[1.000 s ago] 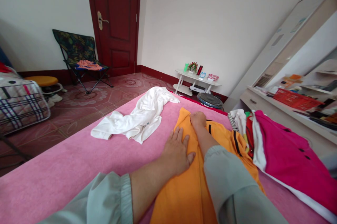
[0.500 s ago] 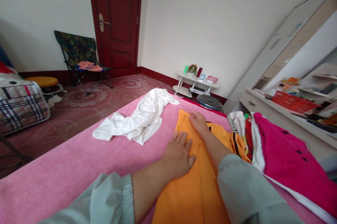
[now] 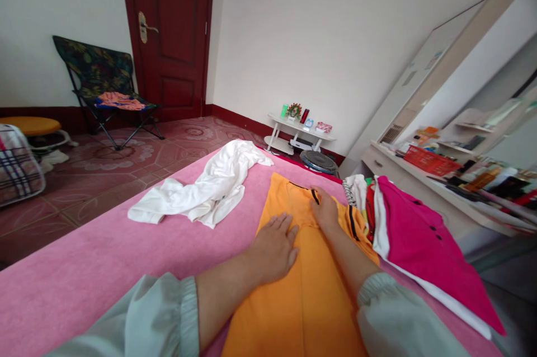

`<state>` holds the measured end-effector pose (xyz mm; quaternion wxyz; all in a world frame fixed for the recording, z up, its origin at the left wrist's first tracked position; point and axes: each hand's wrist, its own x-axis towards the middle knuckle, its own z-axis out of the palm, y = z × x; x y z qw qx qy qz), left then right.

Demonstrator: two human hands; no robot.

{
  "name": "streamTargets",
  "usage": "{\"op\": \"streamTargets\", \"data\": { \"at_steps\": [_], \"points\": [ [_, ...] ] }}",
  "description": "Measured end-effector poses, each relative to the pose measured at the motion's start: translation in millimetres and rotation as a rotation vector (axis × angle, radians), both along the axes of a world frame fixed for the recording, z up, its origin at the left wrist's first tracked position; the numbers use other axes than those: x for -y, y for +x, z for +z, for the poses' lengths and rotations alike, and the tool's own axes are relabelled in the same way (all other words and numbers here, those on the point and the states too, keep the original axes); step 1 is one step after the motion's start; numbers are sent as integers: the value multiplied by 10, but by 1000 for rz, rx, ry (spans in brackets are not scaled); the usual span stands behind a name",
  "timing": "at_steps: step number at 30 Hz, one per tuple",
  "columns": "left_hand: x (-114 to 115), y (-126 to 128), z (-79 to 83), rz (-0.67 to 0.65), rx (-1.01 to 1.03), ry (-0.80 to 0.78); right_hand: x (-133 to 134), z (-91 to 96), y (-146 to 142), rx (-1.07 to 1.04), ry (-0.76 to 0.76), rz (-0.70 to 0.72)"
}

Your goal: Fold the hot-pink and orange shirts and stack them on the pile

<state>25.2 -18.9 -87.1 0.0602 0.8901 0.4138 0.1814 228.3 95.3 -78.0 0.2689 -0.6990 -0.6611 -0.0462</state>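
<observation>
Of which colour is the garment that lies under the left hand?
The garment is orange; the head view shows it best.

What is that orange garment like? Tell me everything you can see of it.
The orange garment looks like soft cloth with narrow black stripes. It lies on a pink surface, mostly smooth on the left and bunched at right, its near end out of view. A seam or crease runs lengthwise. The left hand lies flat on it; the right hand touches it near a stripe.

A garment (image 3: 302, 295) lies on a bed (image 3: 126, 256) between a second garment (image 3: 210, 186), left, and clothes (image 3: 419, 234), right; a folding chair (image 3: 96, 69) stands beyond, left.
</observation>
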Motion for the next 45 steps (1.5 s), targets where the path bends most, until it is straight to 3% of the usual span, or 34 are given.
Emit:
{"op": "streamTargets", "data": {
  "at_steps": [3,8,11,16,24,29,33,39,45],
  "points": [
    [-2,-9,-7,-7,-1,6,53,-70,-41,25,116,-82],
    [-18,-3,-21,-14,-13,4,58,-107,-57,24,-25,-264],
    [-24,-6,-38,-23,-15,2,41,-123,-58,-13,-3,-321],
    [-42,-21,-59,-18,-13,-5,234,-168,-60,-15,-45,-174],
    [80,-8,8,16,-39,5,1071,-168,-68,78,-186,32],
    [363,-63,29,46,-44,-5,1639,-114,-79,208,-320,129],
    [642,-237,55,31,-82,-48,1965,-85,-93,246,-339,137],
    [1158,-549,170,-48,-159,-183,2089,-93,-110,261,-274,144],
    [1732,-526,392,-170,-188,-352,2085,-86,-123,249,-270,128]
  ]
}}
